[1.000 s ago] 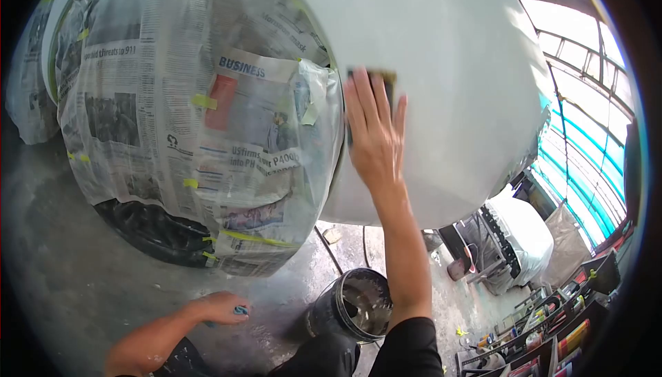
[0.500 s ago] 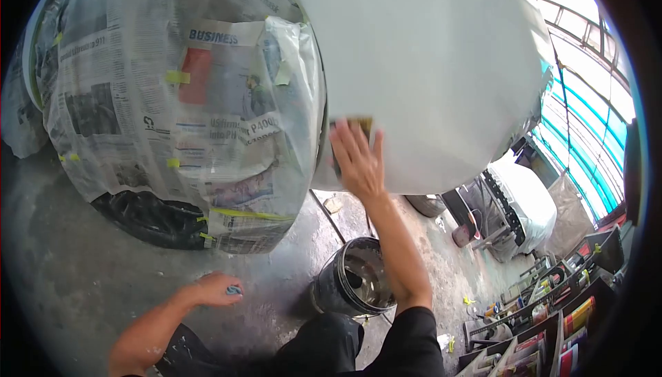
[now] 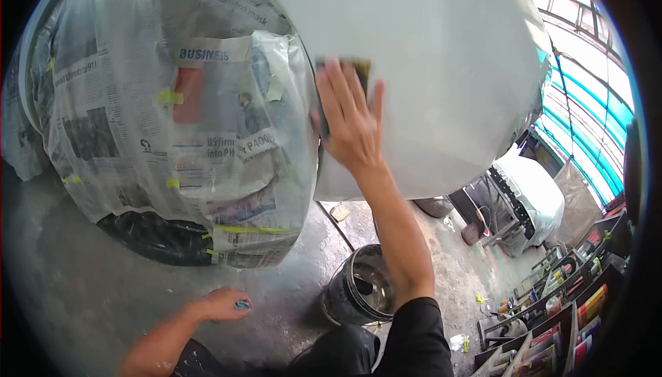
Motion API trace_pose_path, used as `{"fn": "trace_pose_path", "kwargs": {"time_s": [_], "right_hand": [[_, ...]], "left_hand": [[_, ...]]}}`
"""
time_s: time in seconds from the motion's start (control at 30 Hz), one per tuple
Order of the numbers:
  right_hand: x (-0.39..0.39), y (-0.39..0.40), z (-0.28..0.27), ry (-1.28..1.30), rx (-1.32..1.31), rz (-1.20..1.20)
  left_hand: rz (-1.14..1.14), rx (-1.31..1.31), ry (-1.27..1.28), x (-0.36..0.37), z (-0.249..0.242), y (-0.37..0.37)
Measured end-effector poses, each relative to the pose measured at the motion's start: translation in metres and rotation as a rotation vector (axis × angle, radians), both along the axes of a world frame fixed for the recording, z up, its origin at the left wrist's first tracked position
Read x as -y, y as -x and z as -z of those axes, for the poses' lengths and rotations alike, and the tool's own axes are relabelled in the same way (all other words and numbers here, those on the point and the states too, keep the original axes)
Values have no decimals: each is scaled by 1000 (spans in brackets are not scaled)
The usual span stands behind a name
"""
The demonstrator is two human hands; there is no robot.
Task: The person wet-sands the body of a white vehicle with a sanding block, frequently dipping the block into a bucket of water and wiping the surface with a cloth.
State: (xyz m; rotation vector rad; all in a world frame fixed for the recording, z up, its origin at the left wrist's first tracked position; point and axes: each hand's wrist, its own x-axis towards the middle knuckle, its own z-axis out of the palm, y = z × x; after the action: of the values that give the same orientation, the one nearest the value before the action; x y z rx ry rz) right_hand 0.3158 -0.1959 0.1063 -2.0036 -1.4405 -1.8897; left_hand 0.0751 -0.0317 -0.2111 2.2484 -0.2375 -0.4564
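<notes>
My right hand (image 3: 353, 125) presses flat on a dark sanding block (image 3: 361, 70) with a yellowish edge, against the pale grey car panel (image 3: 434, 66). The block lies near the panel's left edge, beside a wheel opening covered in newspaper and clear plastic (image 3: 200, 115) with yellow-green tape. Low at the left, my left hand (image 3: 227, 304) is closed around a small blue-green item (image 3: 242, 304), mostly hidden by the fingers. Below the panel, a black bucket (image 3: 338, 294) with murky liquid stands on the floor near my right forearm.
Black plastic (image 3: 155, 239) shows under the newspaper covering. Wet-looking concrete floor (image 3: 289, 280) lies below. To the right are a white covered car part (image 3: 534, 194), a small reddish bucket (image 3: 472, 233), and racks of cans and papers (image 3: 552, 335). Blue translucent sheeting (image 3: 593, 129) forms a wall.
My right hand and the block have moved up along the panel's left edge. My left hand still holds the blue-green item. The view has shifted slightly.
</notes>
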Motion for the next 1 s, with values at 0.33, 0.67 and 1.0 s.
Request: {"fn": "trace_pose_path", "kwargs": {"time_s": [0.33, 0.67, 1.0], "right_hand": [[8, -8, 0, -56, 1, -12], [24, -15, 9, -79, -69, 44], [-32, 16, -71, 5, -24, -181]], "left_hand": [[63, 46, 28, -8, 32, -14], [65, -32, 94, -8, 30, -26], [43, -6, 114, 3, 42, -28]]}}
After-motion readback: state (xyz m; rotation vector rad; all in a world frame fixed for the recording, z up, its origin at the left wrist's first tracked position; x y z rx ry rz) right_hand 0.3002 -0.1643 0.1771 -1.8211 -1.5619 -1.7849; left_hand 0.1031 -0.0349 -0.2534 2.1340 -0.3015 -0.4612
